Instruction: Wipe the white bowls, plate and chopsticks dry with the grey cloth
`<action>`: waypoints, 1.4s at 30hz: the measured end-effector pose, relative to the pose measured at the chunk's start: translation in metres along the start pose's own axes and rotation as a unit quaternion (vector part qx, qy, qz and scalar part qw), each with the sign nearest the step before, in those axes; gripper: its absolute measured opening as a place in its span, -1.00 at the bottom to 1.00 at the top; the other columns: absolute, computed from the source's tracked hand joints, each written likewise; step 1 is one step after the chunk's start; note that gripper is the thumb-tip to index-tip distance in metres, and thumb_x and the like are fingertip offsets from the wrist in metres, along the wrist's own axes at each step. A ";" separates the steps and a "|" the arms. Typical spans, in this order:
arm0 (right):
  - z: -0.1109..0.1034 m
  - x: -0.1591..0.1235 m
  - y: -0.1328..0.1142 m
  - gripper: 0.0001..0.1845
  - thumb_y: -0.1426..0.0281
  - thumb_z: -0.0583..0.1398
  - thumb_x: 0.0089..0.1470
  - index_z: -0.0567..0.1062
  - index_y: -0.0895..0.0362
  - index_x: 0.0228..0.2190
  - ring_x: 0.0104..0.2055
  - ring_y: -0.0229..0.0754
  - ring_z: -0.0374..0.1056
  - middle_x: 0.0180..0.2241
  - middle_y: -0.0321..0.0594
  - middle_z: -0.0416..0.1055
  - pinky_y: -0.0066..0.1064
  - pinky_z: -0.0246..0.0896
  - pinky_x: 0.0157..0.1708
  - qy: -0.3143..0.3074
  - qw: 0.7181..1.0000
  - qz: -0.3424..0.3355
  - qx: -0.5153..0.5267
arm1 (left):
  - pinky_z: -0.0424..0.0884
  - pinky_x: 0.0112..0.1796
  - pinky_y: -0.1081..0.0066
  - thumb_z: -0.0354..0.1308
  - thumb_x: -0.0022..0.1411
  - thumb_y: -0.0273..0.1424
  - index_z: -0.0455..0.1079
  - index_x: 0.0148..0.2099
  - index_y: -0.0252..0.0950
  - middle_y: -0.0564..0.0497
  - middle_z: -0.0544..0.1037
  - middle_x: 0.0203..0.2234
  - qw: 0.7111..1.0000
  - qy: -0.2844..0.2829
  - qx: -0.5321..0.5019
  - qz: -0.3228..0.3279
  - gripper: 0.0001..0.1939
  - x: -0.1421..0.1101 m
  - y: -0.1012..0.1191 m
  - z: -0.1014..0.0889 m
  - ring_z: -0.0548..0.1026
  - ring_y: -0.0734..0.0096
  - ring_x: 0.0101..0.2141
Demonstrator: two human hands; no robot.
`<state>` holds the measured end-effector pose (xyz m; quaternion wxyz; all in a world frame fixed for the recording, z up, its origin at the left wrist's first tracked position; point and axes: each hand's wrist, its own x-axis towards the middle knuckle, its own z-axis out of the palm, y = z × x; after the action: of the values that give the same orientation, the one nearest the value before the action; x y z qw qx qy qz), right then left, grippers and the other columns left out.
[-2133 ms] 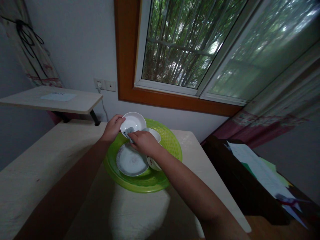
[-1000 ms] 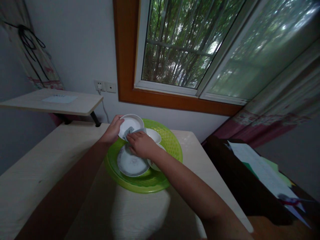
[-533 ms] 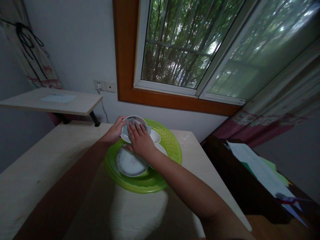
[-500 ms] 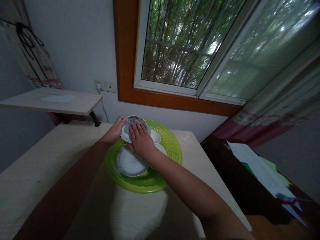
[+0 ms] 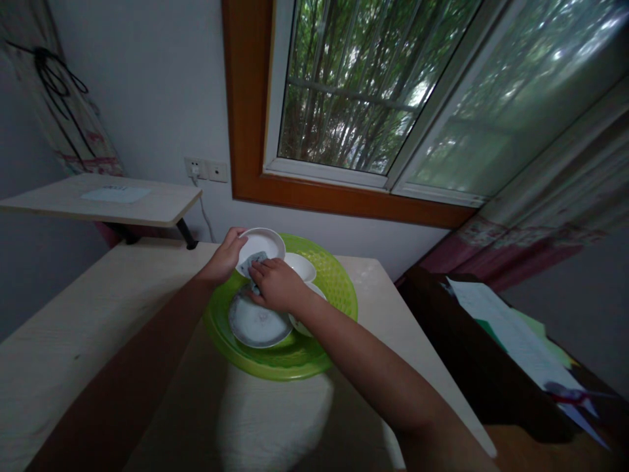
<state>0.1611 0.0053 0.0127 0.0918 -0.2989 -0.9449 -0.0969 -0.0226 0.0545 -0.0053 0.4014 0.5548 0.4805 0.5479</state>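
My left hand [image 5: 223, 257] grips the left rim of a white dish [image 5: 263, 240], which is tilted above a round green plastic basket [image 5: 341, 288]. A grey cloth [image 5: 254, 262] is bunched under the fingers of my right hand [image 5: 276, 284], against the near side of that dish. Below my right hand, a white plate with a patterned rim [image 5: 260, 324] lies in the basket. A small white bowl [image 5: 301, 267] sits beside the held dish. Another white bowl [image 5: 301, 325] is partly hidden behind my right wrist.
The basket stands on a pale wooden table [image 5: 275, 426]. A raised shelf [image 5: 162, 203] with a paper on it is at the left. Behind are a wall socket [image 5: 206, 170] and a window [image 5: 358, 98]. Papers [image 5: 511, 334] lie on dark furniture at the right.
My right hand has drawn the cloth from the middle of the dish to its near edge, and its fingers have curled. More of the dish's inside and the small bowl now show.
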 end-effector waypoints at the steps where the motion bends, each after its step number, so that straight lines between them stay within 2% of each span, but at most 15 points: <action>1: 0.003 -0.001 0.001 -0.37 0.06 0.14 0.34 0.47 0.35 0.14 0.18 0.13 0.35 0.14 0.18 0.47 -0.06 0.21 0.18 0.012 1.000 -0.011 0.005 | 0.35 -0.28 0.35 0.05 0.27 -0.18 0.30 0.01 -0.20 0.03 0.44 -0.29 1.000 0.003 0.000 -0.001 -0.68 0.000 0.000 0.000 0.43 0.25 -0.27; 4: 0.010 -0.002 0.002 -0.23 -0.01 0.14 0.32 0.33 0.33 0.29 0.37 0.19 0.14 0.34 0.19 0.25 0.06 -0.01 0.35 0.036 0.999 -0.019 0.008 | 0.37 -0.26 0.35 0.06 0.25 -0.17 0.29 -0.01 -0.19 0.03 0.44 -0.26 1.000 -0.002 -0.019 -0.014 -0.68 0.000 0.001 0.001 0.44 0.26 -0.26; 9: 0.015 0.000 0.001 -0.11 -0.03 0.16 0.29 0.20 0.35 0.36 0.48 0.27 -0.10 0.44 0.19 0.03 0.18 -0.27 0.43 0.061 0.998 0.023 -0.024 | 0.39 -0.19 0.36 0.08 0.25 -0.12 0.31 -0.03 -0.19 0.00 0.47 -0.21 0.998 -0.041 -0.039 -0.001 -0.67 0.000 -0.001 0.002 0.45 0.25 -0.19; 11: 0.014 0.001 0.000 -0.07 -0.01 0.21 0.26 0.17 0.39 0.37 0.49 0.31 -0.14 0.45 0.22 -0.03 0.21 -0.29 0.43 0.065 0.996 0.050 -0.042 | 0.38 -0.15 0.35 0.09 0.25 -0.12 0.33 -0.04 -0.20 -0.02 0.48 -0.19 0.998 -0.047 -0.038 0.012 -0.67 0.001 -0.002 0.002 0.44 0.23 -0.15; 14: 0.012 0.002 -0.001 -0.04 0.02 0.25 0.24 0.17 0.47 0.35 0.46 0.35 -0.08 0.45 0.32 -0.06 0.17 -0.20 0.41 0.059 0.992 0.089 -0.065 | 0.37 -0.16 0.35 0.09 0.27 -0.17 0.33 -0.02 -0.21 -0.01 0.48 -0.20 0.998 -0.041 -0.045 0.014 -0.69 0.001 -0.002 0.002 0.45 0.24 -0.17; 17: 0.008 0.003 -0.003 -0.05 0.01 0.25 0.23 0.26 0.59 0.28 0.37 0.38 0.06 0.38 0.47 0.05 0.13 -0.03 0.34 0.046 0.988 0.115 -0.088 | 0.35 -0.26 0.35 0.07 0.28 -0.21 0.32 0.00 -0.20 0.02 0.47 -0.26 0.999 -0.009 -0.035 -0.007 -0.71 0.002 -0.003 0.002 0.44 0.25 -0.25; 19: 0.005 0.004 -0.004 -0.17 0.02 0.24 0.24 0.43 0.59 0.14 0.27 0.36 0.18 0.26 0.50 0.27 0.09 0.11 0.25 0.032 0.989 0.110 -0.095 | 0.33 -0.29 0.35 0.06 0.30 -0.22 0.33 0.01 -0.20 0.03 0.47 -0.29 1.000 0.012 -0.025 -0.010 -0.72 0.003 -0.006 0.001 0.44 0.26 -0.28; 21: 0.001 0.004 -0.005 -0.35 0.06 0.22 0.26 0.57 0.48 -0.04 0.15 0.29 0.27 0.06 0.41 0.48 0.04 0.21 0.14 0.016 0.992 0.092 -0.086 | 0.32 -0.30 0.36 0.06 0.30 -0.22 0.33 0.02 -0.20 0.03 0.47 -0.30 1.000 0.023 -0.017 -0.002 -0.71 0.005 -0.009 0.000 0.44 0.26 -0.28; 24: -0.002 0.003 -0.003 -0.50 0.11 0.24 0.26 0.61 0.36 -0.13 0.06 0.22 0.31 -0.13 0.23 0.58 -0.01 0.26 0.06 -0.002 0.996 0.062 -0.058 | 0.32 -0.29 0.35 0.06 0.30 -0.20 0.33 0.05 -0.20 0.03 0.47 -0.29 1.000 0.026 -0.012 0.002 -0.68 0.006 -0.011 -0.001 0.44 0.26 -0.28; 27: 0.003 0.000 0.000 -0.39 0.16 0.27 0.24 0.47 0.39 0.11 0.12 0.19 0.31 0.08 0.22 0.50 -0.03 0.28 0.06 0.005 1.000 0.007 -0.019 | 0.36 -0.22 0.33 0.04 0.30 -0.21 0.33 0.07 -0.22 0.01 0.48 -0.24 0.999 0.042 0.006 0.009 -0.66 0.005 -0.008 -0.001 0.44 0.25 -0.24; 30: 0.013 -0.003 0.005 -0.22 0.21 0.24 0.27 0.20 0.35 0.34 0.27 0.14 0.25 0.37 0.19 0.19 -0.07 0.23 0.17 0.029 0.999 -0.039 0.024 | 0.37 -0.06 0.31 0.02 0.30 -0.23 0.34 0.07 -0.22 -0.04 0.50 -0.10 0.998 0.048 0.011 0.035 -0.65 0.005 -0.005 -0.001 0.45 0.22 -0.10; 32: 0.018 -0.004 0.008 -0.19 0.20 0.22 0.29 0.12 0.32 0.39 0.34 0.12 0.21 0.43 0.16 0.08 -0.08 0.17 0.24 0.035 0.997 -0.046 0.044 | 0.34 0.02 0.30 0.02 0.30 -0.24 0.35 0.08 -0.22 -0.05 0.50 -0.03 0.998 0.043 0.008 0.050 -0.65 0.005 -0.004 -0.001 0.44 0.21 -0.03; 37: 0.018 -0.004 0.011 -0.19 0.14 0.25 0.27 0.22 0.36 0.34 0.32 0.15 0.23 0.35 0.18 0.23 -0.04 0.14 0.28 0.017 0.999 -0.015 0.030 | 0.37 0.02 0.24 0.03 0.30 -0.24 0.36 0.11 -0.23 -0.07 0.52 -0.06 0.998 0.044 0.017 0.052 -0.62 0.004 -0.004 0.000 0.46 0.18 -0.05; 40: 0.014 -0.005 0.012 -0.31 0.19 0.28 0.23 0.39 0.35 0.23 0.36 0.20 0.18 0.28 0.16 0.35 0.03 0.04 0.35 0.018 0.999 0.038 -0.015 | 0.38 0.00 0.21 0.03 0.30 -0.24 0.37 0.10 -0.26 -0.09 0.52 -0.09 0.997 0.057 0.031 0.042 -0.62 0.004 -0.004 0.001 0.46 0.16 -0.09; 42: 0.013 -0.006 0.014 -0.45 0.30 0.23 0.26 0.44 0.32 0.19 0.42 0.22 0.07 0.26 0.14 0.37 0.12 -0.11 0.40 0.032 0.995 0.079 -0.043 | 0.37 0.02 0.19 0.04 0.30 -0.24 0.39 0.09 -0.27 -0.11 0.52 -0.09 0.996 0.060 0.053 0.044 -0.62 0.004 -0.004 0.000 0.45 0.14 -0.08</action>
<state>0.1724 0.0169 0.0005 0.1163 -0.3728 -0.9100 -0.1391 -0.0228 0.0596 -0.0082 0.3172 0.5621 0.5073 0.5710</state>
